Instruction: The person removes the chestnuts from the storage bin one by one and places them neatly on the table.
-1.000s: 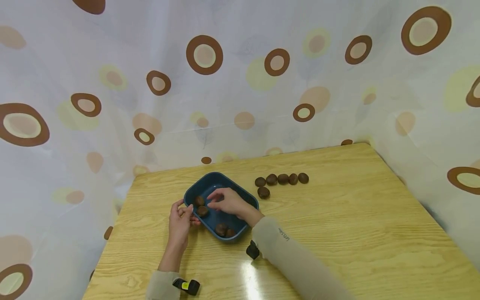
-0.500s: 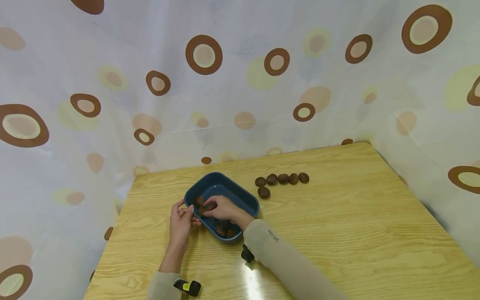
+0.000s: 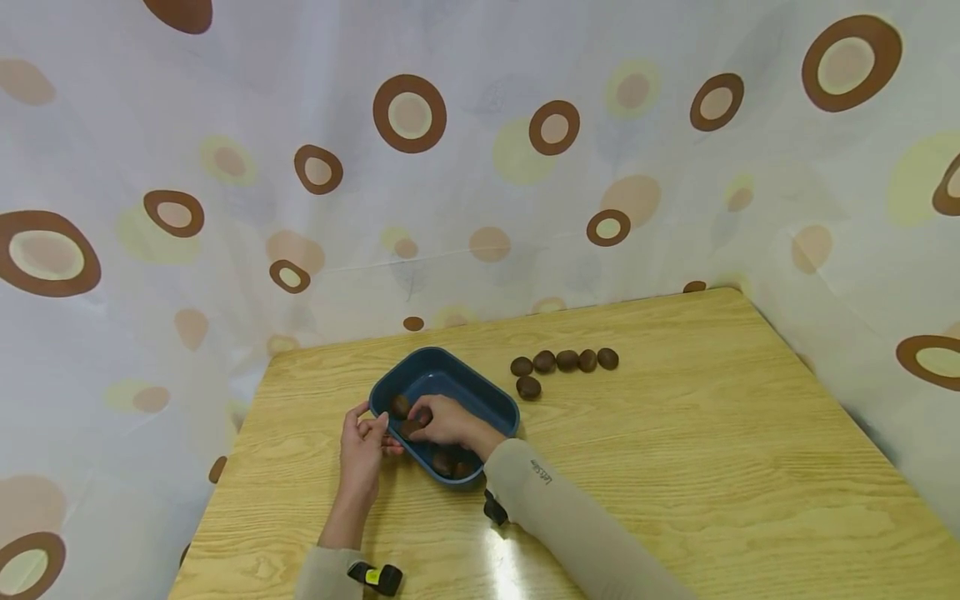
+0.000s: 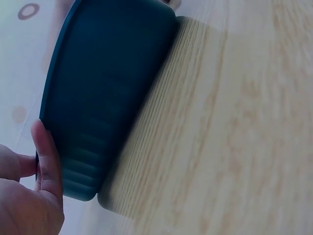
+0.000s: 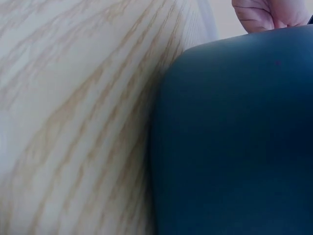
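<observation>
A dark blue rectangular box (image 3: pixel 480 392) stands on the wooden table with several brown chestnuts inside. My left hand (image 3: pixel 362 450) grips the box's left rim, thumb over the edge and fingers against the outer wall; the left wrist view shows these fingers (image 4: pixel 47 161) on the ribbed wall. Inside the box my right hand (image 3: pixel 450 421) pinches a chestnut (image 3: pixel 411 429) near the left side, and another brown piece shows between the fingers. One chestnut (image 3: pixel 400 407) lies just beyond the fingertips. More chestnuts (image 3: pixel 443 462) sit in the near corner, partly shaded by the wrist.
To the right of the box, several chestnuts (image 3: pixel 567 360) form a row on the table (image 3: pixel 675 450). A single chestnut (image 3: pixel 528 387) lies in front of the row's left end. A patterned white curtain (image 3: pixel 480 175) closes off the table's back and sides.
My right hand has moved left and down inside the box, from hovering beside the chestnuts to pinching one, which has shifted slightly right. The left hand stays at the rim.
</observation>
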Motion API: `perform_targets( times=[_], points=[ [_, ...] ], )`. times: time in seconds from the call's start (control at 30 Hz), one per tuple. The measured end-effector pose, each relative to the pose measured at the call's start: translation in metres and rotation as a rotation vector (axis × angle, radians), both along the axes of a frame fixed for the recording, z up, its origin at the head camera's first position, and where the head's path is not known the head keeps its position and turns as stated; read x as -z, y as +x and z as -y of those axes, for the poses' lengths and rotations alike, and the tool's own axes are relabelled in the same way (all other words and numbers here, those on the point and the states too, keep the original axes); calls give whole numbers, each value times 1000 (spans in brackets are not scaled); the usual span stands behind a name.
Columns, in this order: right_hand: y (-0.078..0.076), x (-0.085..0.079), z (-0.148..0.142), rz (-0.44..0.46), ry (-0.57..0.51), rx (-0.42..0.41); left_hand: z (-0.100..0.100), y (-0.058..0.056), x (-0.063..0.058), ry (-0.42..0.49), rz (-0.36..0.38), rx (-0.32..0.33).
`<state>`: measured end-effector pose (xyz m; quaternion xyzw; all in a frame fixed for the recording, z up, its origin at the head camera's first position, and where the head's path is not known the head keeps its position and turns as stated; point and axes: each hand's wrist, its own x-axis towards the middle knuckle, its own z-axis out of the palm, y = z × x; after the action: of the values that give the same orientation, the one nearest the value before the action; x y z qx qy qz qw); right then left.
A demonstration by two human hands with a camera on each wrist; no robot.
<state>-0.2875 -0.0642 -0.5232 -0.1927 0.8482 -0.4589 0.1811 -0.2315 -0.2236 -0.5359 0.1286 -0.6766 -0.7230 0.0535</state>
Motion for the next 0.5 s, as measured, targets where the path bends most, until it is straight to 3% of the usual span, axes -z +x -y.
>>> perform_targets(
  times=[0.5],
  points=[
    [0, 0, -3, -71, 63, 6, -1, 1, -3, 11, -9, -6]
  ],
)
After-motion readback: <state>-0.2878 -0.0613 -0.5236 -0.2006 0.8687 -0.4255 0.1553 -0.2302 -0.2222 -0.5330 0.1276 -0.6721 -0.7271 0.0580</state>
